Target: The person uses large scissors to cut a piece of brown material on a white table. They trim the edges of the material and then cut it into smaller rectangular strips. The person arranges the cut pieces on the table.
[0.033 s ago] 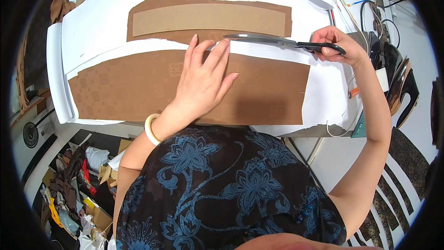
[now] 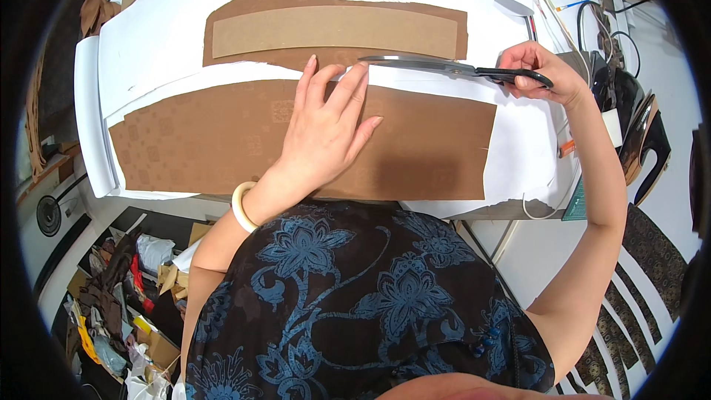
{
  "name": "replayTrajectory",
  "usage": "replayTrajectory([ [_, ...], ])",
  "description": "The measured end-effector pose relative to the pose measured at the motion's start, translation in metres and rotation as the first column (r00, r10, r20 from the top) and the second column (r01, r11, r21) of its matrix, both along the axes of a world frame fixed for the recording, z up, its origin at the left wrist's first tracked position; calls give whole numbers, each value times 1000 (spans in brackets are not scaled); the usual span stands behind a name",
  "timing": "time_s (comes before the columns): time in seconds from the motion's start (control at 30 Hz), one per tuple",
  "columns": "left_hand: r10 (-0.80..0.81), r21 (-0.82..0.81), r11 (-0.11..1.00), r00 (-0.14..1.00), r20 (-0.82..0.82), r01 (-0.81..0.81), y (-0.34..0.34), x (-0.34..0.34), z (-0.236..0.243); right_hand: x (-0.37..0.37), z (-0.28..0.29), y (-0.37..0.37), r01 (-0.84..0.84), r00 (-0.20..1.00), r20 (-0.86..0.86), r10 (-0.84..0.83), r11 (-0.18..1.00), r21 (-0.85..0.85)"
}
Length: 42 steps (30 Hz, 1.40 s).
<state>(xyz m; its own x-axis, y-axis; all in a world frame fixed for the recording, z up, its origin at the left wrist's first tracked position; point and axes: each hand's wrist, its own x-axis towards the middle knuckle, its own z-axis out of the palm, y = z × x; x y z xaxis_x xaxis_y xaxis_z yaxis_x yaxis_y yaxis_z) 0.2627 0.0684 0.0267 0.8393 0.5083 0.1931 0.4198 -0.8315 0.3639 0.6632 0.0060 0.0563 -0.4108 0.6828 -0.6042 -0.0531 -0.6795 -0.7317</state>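
Observation:
My right hand [image 2: 539,78] grips black-handled scissors [image 2: 429,64]. Their long blades point left, seemingly closed, along the lower edge of a smaller brown fabric piece [image 2: 222,11]. On that piece lies a long, slightly curved tan card strip [image 2: 333,28]. My left hand [image 2: 322,122] rests with fingers spread on a larger brown patterned fabric piece [image 2: 429,141], which has a curved upper edge. Its fingertips reach over to the smaller piece, and the index finger is beside the scissor tips. A band of white shows between the two fabrics.
White paper [image 2: 155,44] covers the table, rolled up at its left edge. A scraper-like tool [image 2: 512,6], cables and an orange item [image 2: 567,148] are at the right. A bin of scraps and plastic bags [image 2: 118,281] stands low at the left. Patterned strips [image 2: 652,252] hang at the right.

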Motion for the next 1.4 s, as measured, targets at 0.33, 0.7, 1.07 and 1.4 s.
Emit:
replayTrajectory([
  [0.33,76,-15,997,996,55,-75,-2,-7,-4,1,-3,1,-69,994,87,65,996,53],
  [0.7,126,40,991,992,27,-127,-3,-12,-5,-23,11,13,-23,1000,-10,23,1000,-6],
  [1.07,137,11,990,990,44,-138,-3,-15,-3,-35,9,22,-40,997,-59,39,999,-23],
  [1.4,154,-9,988,987,39,-154,-4,-18,-2,-35,5,26,-35,993,-115,23,995,-98],
])
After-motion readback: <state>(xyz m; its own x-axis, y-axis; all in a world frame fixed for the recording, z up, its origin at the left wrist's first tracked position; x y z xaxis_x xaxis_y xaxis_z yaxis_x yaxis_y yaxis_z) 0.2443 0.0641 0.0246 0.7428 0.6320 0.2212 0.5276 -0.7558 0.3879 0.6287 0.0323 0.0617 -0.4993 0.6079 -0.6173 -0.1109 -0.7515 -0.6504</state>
